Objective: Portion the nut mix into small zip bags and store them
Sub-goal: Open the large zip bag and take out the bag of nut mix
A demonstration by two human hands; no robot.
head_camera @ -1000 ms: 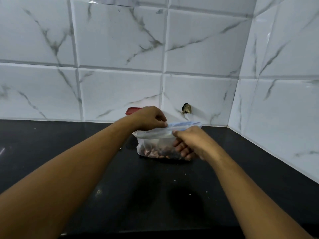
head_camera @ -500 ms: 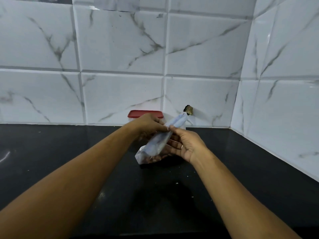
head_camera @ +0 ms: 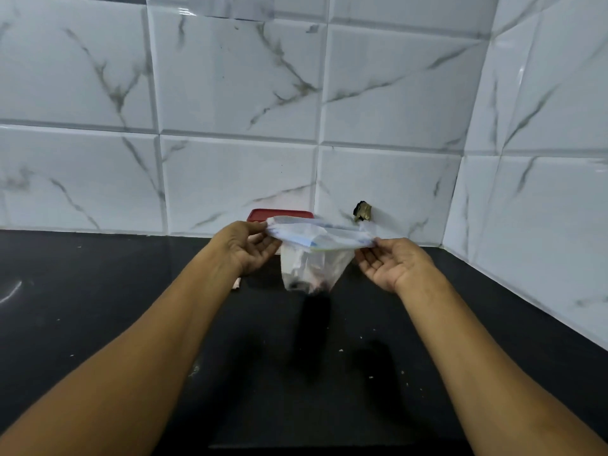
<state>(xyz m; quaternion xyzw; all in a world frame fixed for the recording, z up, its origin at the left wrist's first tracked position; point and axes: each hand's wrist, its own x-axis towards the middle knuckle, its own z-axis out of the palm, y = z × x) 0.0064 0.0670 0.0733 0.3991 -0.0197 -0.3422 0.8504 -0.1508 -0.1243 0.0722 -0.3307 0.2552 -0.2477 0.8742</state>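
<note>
The zip bag [head_camera: 312, 258] hangs stretched between 2 hands over the black desk [head_camera: 296, 373]. The left grip [head_camera: 250, 248] pinches the left end of its top edge and the right grip [head_camera: 391, 264] pinches the right end, both palms turned up. The nuts [head_camera: 312, 284] lie blurred in the bag's bottom. A red lid [head_camera: 279, 214] shows just behind, against the tiled wall [head_camera: 230, 93].

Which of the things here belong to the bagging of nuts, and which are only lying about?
For the job: zip bag with nuts at its bottom, left hand and right hand pinching its top ends; red lid behind it, probably.
Lying about: wall fitting; crumbs on the black counter.
</note>
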